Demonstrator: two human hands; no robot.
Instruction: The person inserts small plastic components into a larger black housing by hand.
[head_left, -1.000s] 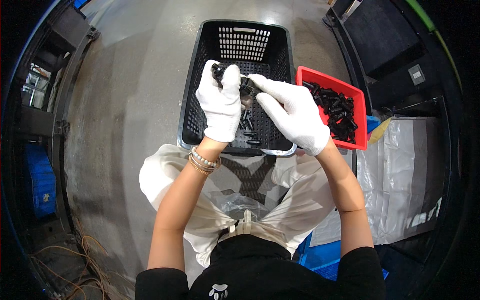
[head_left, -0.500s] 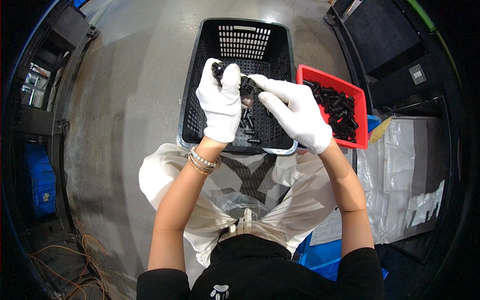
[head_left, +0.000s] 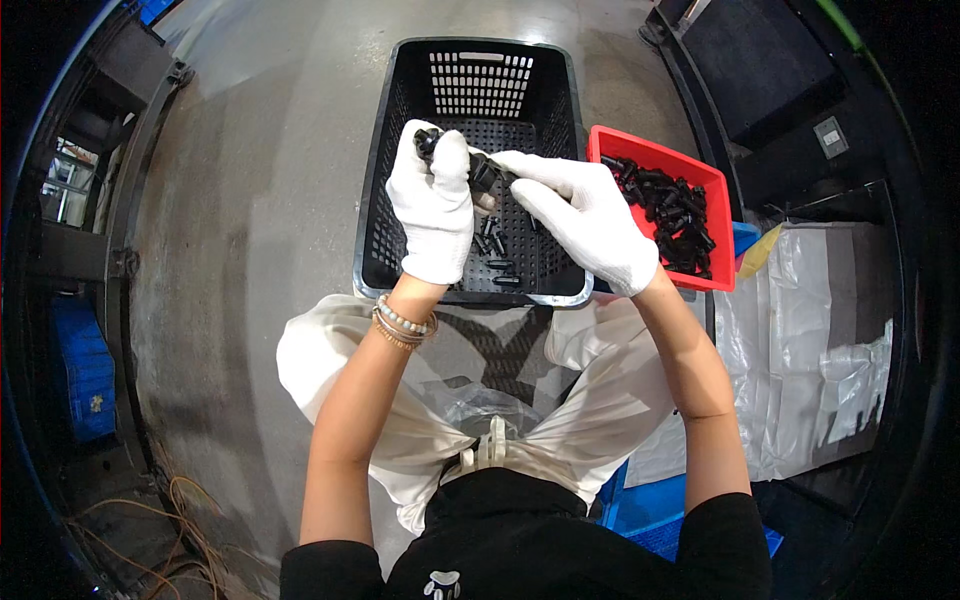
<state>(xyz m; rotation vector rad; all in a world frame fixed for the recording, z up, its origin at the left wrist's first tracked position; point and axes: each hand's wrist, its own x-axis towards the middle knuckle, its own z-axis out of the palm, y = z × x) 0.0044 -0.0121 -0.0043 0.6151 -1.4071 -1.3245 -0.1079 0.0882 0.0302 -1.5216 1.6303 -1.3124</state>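
Above the black plastic crate (head_left: 478,296), my left hand (head_left: 432,205) in a white glove is closed around black cylindrical parts. A dark round end (head_left: 427,143) shows between its thumb and fingers, and another dark section (head_left: 483,174) sticks out toward the right. Whether these are one piece or two, I cannot tell. My right hand (head_left: 590,212), also gloved in white, pinches at the right end of that section with thumb and forefinger; the fingertips partly hide the contact. Below, several small black cylindrical parts (head_left: 498,243) lie on the crate floor.
A red bin (head_left: 650,148) full of black parts (head_left: 680,215) stands to the crate's right. Translucent plastic sheeting (head_left: 780,340) covers something at the right. Dark machine frames flank both sides. Orange cords (head_left: 175,515) trail on the floor at lower left.
The view has shifted slightly. Both hands stay together over the crate, and the dark section between them has tilted a little, its right end lower.
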